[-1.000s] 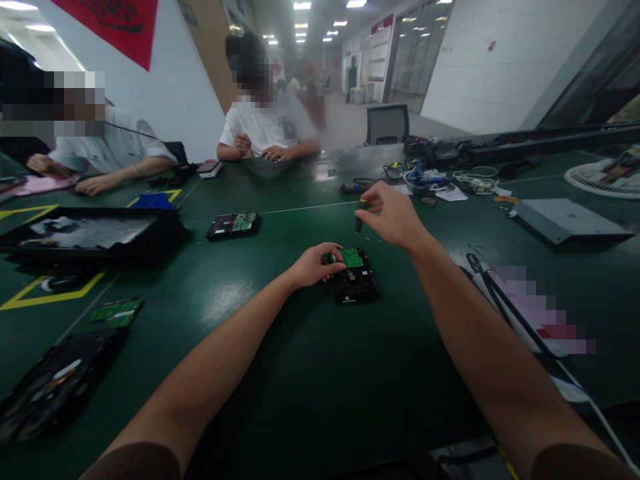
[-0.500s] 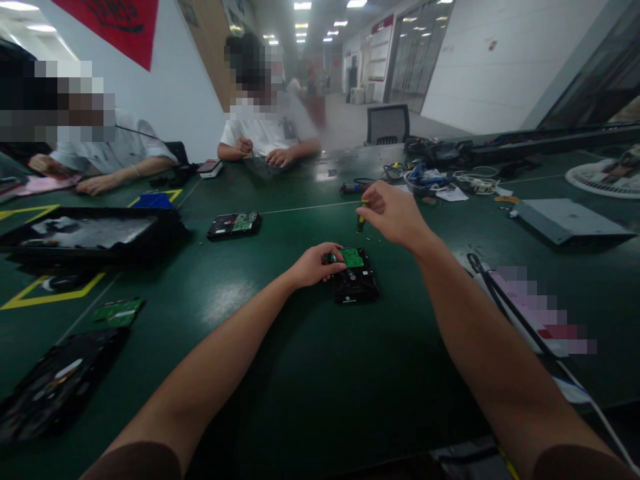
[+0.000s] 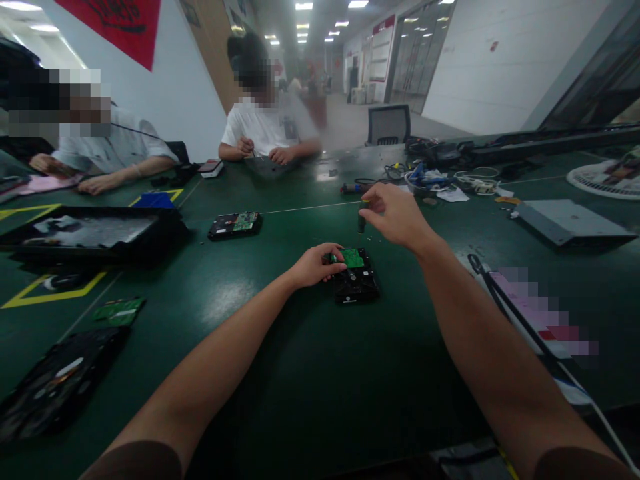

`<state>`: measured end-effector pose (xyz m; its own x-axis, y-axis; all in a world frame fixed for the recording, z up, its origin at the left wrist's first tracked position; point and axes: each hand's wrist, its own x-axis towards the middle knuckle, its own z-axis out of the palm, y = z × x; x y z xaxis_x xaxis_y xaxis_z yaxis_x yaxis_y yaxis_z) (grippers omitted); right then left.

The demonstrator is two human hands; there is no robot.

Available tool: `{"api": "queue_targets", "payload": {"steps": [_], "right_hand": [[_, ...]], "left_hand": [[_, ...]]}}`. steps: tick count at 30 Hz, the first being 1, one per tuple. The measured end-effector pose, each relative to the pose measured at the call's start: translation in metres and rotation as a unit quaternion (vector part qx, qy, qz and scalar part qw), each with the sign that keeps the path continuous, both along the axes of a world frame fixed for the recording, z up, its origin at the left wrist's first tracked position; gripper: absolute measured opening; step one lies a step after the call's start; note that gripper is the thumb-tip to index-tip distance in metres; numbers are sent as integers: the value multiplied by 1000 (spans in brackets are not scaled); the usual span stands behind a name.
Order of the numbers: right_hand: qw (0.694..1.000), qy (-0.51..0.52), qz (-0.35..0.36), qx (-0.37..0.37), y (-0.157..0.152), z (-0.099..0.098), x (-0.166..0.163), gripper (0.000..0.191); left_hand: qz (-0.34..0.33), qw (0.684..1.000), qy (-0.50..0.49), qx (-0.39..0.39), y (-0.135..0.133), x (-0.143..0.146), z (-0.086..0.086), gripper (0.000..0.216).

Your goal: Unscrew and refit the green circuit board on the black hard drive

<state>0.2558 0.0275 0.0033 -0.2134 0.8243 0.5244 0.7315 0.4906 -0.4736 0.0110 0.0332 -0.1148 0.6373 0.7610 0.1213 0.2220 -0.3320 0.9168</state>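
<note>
A black hard drive [image 3: 356,288] with a green circuit board [image 3: 354,259] lies on the dark green table. My left hand [image 3: 319,265] grips its left side, thumb resting over the board's edge. Just beyond the drive, my right hand [image 3: 393,212] pinches a small screwdriver [image 3: 361,221], its handle dark with yellow, held upright with the tip down. The tip itself is too small to make out. Several tiny screws [image 3: 370,239] lie on the table right of the screwdriver.
Another hard drive [image 3: 235,225] lies to the left, near a black tray [image 3: 95,233]. A loose circuit board [image 3: 119,310] and a black casing [image 3: 63,380] are at near left. Cables [image 3: 430,180] and a grey metal box [image 3: 575,221] sit on the right. Two people work across the table.
My right hand stays nearly in place, with the screwdriver looking slightly turned. My left hand and the hard drive have not moved. The view has shifted very slightly.
</note>
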Motion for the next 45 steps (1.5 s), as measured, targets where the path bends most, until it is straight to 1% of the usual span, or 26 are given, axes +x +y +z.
{"api": "queue_targets", "payload": {"steps": [5,10,18,24,27,32,40,45], "right_hand": [[999,20,-33,10,4,-6,-2,24],[999,-8,-23,25,9,-11,-1,19],[999,21,-42,16,7,-9,-2,23],[999,-11,-33,25,6,-7,-1,16],[999,-10,-34,26,5,-6,-2,13],[999,23,-35,23,5,-6,-3,17],[999,-13,-22,28,5,-5,-2,13],[999,16,-29,16,4,-5,-2,14]], "left_hand": [[2,1000,-5,-4,0,1,-2,28],[3,1000,-2,-6,1,1,-3,28],[2,1000,-3,-2,0,0,-1,29],[4,1000,2,-4,1,1,-2,29],[7,1000,5,-10,2,1,-3,31],[3,1000,0,-2,1,1,-3,29],[5,1000,-1,-2,1,1,-2,28],[7,1000,-2,0,2,0,-4,30]]}}
